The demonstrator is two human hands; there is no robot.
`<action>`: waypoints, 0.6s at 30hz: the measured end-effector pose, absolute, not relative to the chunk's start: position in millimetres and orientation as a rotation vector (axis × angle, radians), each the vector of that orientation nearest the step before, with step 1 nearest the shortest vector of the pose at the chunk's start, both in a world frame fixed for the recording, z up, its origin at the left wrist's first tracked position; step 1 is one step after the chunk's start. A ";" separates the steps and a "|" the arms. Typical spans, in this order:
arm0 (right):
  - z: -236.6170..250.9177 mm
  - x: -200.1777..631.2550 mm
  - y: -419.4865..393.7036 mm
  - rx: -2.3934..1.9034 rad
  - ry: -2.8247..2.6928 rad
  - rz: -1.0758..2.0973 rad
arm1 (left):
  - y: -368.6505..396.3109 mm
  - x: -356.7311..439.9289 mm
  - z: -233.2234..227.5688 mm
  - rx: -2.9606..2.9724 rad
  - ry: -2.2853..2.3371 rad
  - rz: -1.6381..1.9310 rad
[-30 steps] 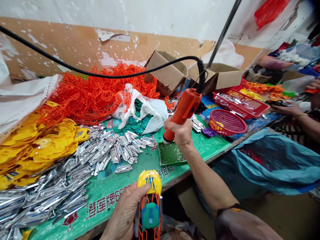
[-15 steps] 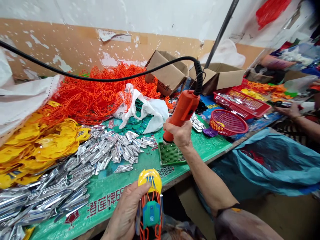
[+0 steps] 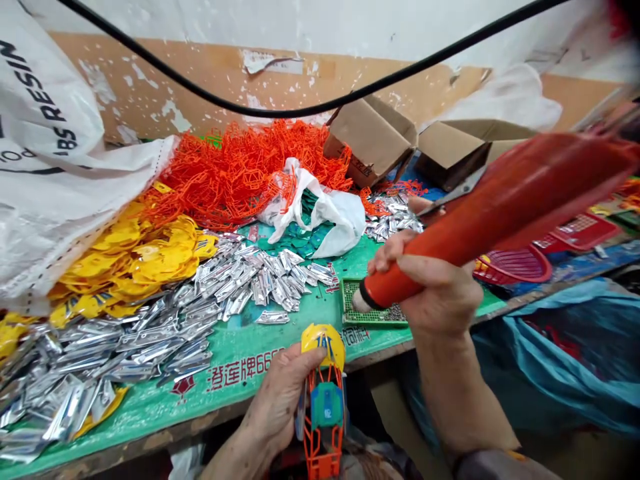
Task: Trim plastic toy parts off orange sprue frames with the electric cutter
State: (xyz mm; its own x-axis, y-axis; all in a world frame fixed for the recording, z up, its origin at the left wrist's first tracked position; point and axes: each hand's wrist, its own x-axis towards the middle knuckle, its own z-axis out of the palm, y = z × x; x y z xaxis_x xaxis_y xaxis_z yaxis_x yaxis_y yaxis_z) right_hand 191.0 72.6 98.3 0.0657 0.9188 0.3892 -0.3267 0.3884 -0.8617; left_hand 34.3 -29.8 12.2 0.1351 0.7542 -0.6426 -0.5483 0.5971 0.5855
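Observation:
My left hand (image 3: 278, 400) grips a small toy assembly (image 3: 323, 400) below the table's front edge; it has a yellow cap, an orange frame and a teal middle piece. My right hand (image 3: 436, 293) is wrapped around an orange electric screwdriver (image 3: 480, 220), lifted and tilted, its tip hanging just above the left end of a green screw tray (image 3: 367, 315). A black cable (image 3: 280, 107) runs from the tool across the top of the view.
Silver foil pieces (image 3: 150, 333), yellow parts (image 3: 125, 260) and tangled orange frames (image 3: 235, 173) cover the green table (image 3: 250, 340). A white sack (image 3: 45, 167) lies at left. Cardboard boxes (image 3: 375, 140), a red basket (image 3: 510, 265) and a blue bag (image 3: 575, 360) lie at right.
The screwdriver rose off the green tray and swung toward me, now tilted nearly level. The view shifted so everything sits further right. My left hand still holds the toy.

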 end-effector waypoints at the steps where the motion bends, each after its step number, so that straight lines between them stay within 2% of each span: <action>1: 100.5 187.7 64.7 -0.648 -1.112 1.091 | -29.0 34.6 13.3 0.225 1.070 0.953; 18: 90.9 167.1 37.3 -0.598 -1.092 1.295 | -29.6 32.7 12.7 0.252 1.039 0.944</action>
